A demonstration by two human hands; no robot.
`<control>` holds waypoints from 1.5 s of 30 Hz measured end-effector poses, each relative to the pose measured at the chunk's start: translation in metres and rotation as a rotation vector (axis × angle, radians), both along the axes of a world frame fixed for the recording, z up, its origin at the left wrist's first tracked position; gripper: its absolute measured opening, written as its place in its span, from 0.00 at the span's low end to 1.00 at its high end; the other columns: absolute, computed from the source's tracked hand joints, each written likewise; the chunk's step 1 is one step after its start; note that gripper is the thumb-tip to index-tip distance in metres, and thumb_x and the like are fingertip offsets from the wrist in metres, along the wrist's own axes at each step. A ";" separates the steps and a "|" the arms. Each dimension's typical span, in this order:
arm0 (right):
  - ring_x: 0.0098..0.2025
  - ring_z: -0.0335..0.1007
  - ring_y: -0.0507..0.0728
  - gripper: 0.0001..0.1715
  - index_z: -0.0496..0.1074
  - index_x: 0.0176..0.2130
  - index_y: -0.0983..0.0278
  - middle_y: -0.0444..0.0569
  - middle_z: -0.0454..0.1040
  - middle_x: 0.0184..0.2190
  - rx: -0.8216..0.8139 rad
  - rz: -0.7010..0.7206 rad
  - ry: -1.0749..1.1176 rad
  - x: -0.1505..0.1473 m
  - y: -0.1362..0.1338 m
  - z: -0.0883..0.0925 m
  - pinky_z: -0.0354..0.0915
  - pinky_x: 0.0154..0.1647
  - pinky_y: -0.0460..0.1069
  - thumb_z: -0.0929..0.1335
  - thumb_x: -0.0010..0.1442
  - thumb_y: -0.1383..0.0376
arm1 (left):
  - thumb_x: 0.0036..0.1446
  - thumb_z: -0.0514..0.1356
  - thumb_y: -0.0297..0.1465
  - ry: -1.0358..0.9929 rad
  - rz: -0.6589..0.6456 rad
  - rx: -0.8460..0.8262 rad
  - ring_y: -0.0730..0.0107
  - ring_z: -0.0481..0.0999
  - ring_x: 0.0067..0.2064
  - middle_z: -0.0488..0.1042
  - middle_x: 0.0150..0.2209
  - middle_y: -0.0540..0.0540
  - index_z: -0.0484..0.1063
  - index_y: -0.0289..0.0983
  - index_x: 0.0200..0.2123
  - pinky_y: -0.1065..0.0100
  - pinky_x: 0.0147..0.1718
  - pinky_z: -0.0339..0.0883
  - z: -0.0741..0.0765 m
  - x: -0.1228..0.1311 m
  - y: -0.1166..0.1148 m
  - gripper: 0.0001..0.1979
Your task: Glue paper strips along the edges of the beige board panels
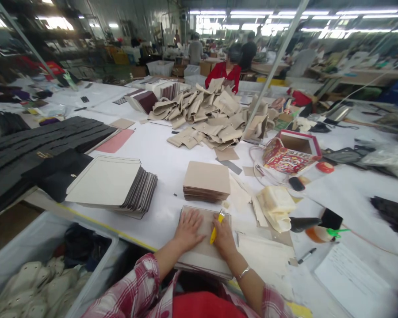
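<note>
Directly before me lies a stack of flat beige panels (204, 254) at the table's front edge. My left hand (189, 229) rests flat on the top panel, its fingers spread. In my right hand (223, 236) is a small brush (218, 226) with a yellow handle and pale bristles, held with the bristles pointing away from me. That hand leans on the right side of the same panel. Just beyond stands a neat pile of smaller beige panels (206, 179). A larger pile of pale grey-white panels with dark edges (106, 181) sits to the left.
Beige folded pieces (202, 110) heap up at the back. Dark strips (46, 145) cover the far left. On the right are a patterned box (290, 152), crumpled yellowish cloth (275, 203), an orange bottle (318, 234), a pen (307, 255) and a paper sheet (351, 280). A bin (99, 265) stands lower left.
</note>
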State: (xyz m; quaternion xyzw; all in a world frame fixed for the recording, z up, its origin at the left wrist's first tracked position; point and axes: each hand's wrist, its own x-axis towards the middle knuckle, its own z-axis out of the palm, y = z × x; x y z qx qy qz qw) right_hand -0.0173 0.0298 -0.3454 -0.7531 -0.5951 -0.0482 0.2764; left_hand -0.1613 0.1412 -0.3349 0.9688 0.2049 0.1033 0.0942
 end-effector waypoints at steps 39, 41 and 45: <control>0.34 0.68 0.54 0.15 0.66 0.42 0.64 0.50 0.71 0.31 -0.281 -0.443 0.080 0.038 -0.188 -0.003 0.62 0.35 0.48 0.56 0.62 0.62 | 0.57 0.51 0.36 -0.097 -0.226 0.037 0.59 0.59 0.56 0.63 0.55 0.45 0.65 0.41 0.51 0.53 0.55 0.49 -0.006 -0.022 -0.034 0.18; 0.33 0.65 0.55 0.13 0.67 0.39 0.65 0.50 0.69 0.29 -0.308 -0.447 0.005 0.030 -0.185 -0.026 0.60 0.35 0.49 0.57 0.61 0.63 | 0.57 0.51 0.36 -0.094 -0.227 0.035 0.59 0.59 0.56 0.63 0.55 0.45 0.65 0.41 0.51 0.53 0.55 0.49 -0.007 -0.021 -0.035 0.18; 0.33 0.61 0.56 0.10 0.66 0.38 0.65 0.50 0.65 0.28 -0.333 -0.431 -0.054 0.028 -0.172 -0.049 0.57 0.34 0.49 0.58 0.60 0.65 | 0.57 0.51 0.36 -0.072 -0.225 0.043 0.59 0.58 0.57 0.62 0.55 0.44 0.65 0.41 0.51 0.53 0.56 0.48 -0.007 -0.020 -0.036 0.18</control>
